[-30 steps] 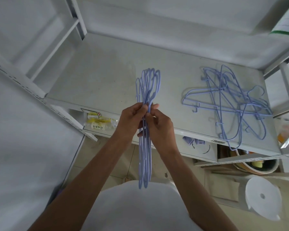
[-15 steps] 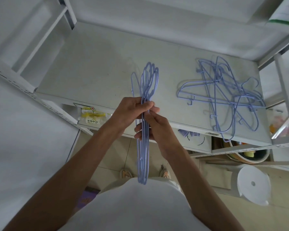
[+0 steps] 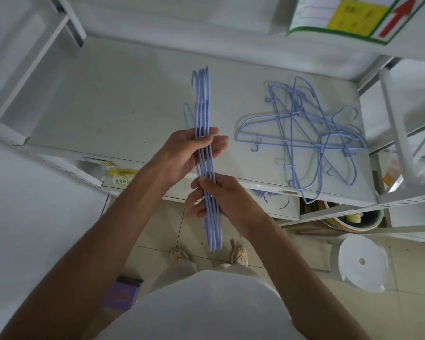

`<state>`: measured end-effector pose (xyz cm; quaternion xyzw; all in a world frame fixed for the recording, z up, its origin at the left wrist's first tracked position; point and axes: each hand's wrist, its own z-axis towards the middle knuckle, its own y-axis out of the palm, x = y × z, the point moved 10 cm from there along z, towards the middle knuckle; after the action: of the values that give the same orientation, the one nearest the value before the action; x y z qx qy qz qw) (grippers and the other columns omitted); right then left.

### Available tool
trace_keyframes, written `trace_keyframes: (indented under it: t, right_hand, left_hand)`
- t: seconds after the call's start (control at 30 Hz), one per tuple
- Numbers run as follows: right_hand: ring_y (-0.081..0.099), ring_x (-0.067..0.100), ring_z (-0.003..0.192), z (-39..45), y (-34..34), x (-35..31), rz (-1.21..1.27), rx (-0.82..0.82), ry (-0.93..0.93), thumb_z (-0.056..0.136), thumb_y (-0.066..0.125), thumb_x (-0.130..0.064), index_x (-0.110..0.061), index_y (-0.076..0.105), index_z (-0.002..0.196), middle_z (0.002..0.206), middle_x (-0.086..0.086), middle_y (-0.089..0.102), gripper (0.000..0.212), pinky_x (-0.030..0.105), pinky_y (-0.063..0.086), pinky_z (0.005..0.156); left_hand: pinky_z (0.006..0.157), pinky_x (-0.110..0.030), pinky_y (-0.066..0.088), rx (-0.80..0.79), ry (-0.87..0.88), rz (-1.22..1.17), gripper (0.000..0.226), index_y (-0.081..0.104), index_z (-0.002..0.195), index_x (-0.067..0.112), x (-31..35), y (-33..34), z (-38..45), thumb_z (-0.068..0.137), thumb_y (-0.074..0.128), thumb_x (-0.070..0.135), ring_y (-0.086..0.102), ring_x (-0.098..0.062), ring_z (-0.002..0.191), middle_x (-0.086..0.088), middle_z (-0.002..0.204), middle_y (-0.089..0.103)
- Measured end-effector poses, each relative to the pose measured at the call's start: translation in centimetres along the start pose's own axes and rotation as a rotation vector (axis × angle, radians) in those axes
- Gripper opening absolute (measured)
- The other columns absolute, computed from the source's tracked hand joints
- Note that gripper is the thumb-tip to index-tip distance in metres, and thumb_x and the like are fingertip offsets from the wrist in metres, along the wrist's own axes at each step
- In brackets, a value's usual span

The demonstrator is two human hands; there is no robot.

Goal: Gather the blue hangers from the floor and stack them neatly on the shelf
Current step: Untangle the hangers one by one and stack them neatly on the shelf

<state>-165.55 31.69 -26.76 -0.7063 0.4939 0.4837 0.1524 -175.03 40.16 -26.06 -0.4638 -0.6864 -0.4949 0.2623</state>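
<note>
Both hands (image 3: 182,155) (image 3: 221,200) grip a hanger bundle (image 3: 204,119) above the shelf (image 3: 123,109)

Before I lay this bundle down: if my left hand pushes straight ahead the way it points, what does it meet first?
Probably nothing: the left hand heads over bare shelf toward the back wall. The tangled hangers lie off to its right. Depth is unclear.

Aligned blue hangers (image 3: 207,168) held edge-on; tangled hangers (image 3: 302,133) lie on shelf (image 3: 123,106)

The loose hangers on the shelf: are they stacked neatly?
No. The loose hangers lie tangled, crossing at many angles on the shelf.
</note>
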Motion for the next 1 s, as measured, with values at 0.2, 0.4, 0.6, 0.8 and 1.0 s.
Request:
trace_keyframes:
  t: [0.2,0.4,0.6,0.8,1.0]
  right_hand:
    - [0.075,0.033,0.084,3.4,-3.3,0.3,-0.024,-0.013,0.026,0.112,0.042,-0.020,0.000,0.062,0.113,0.104,0.027,0.074,0.028,0.035,0.063,0.076]
    - [0.075,0.021,0.067,4.6,-5.4,3.7,-0.068,0.000,0.141,0.112,0.039,-0.011,0.003,0.060,0.104,0.079,0.014,0.076,0.027,0.032,0.061,0.069]
    - [0.076,0.024,0.077,2.6,-7.5,5.3,-0.123,0.021,0.161,0.108,0.050,-0.009,0.015,0.062,0.117,0.092,0.026,0.077,0.028,0.033,0.062,0.082]
    - [0.070,0.030,0.098,-1.1,-18.6,1.4,-0.038,0.180,0.053,0.109,0.046,-0.013,0.011,0.060,0.129,0.121,0.034,0.068,0.034,0.033,0.053,0.084]
    - [0.075,0.029,0.084,-4.5,-36.9,-1.7,-0.676,0.867,0.208,0.095,0.056,-0.055,-0.018,0.071,0.097,0.090,0.009,0.078,0.041,0.036,0.053,0.076]
  left_hand:
    - [0.088,-0.034,0.061,0.003,0.025,0.182,0.024,0.067,0.120,-0.005,1.5,0.4,3.6,0.098,0.057,-0.007,0.075,-0.034,0.109,-0.021,0.115,0.076]
    - [0.080,-0.032,0.063,0.163,-0.014,0.086,0.024,0.063,0.123,-0.005,-2.2,-0.7,4.5,0.103,0.056,0.006,0.079,-0.021,0.088,-0.011,0.098,0.080]
    - [0.076,-0.032,0.065,0.247,0.061,0.159,0.015,0.072,0.103,0.005,-3.4,-0.5,3.8,0.102,0.058,0.008,0.079,-0.019,0.081,-0.006,0.087,0.082]
    - [0.071,-0.026,0.063,0.240,0.102,0.145,0.016,0.068,0.106,0.000,-2.7,3.6,3.2,0.104,0.055,0.008,0.079,-0.014,0.079,-0.003,0.082,0.081]
    - [0.077,-0.030,0.065,0.243,0.122,0.114,0.016,0.070,0.100,0.006,-5.4,5.7,3.7,0.103,0.056,0.012,0.079,-0.014,0.079,-0.004,0.084,0.082]
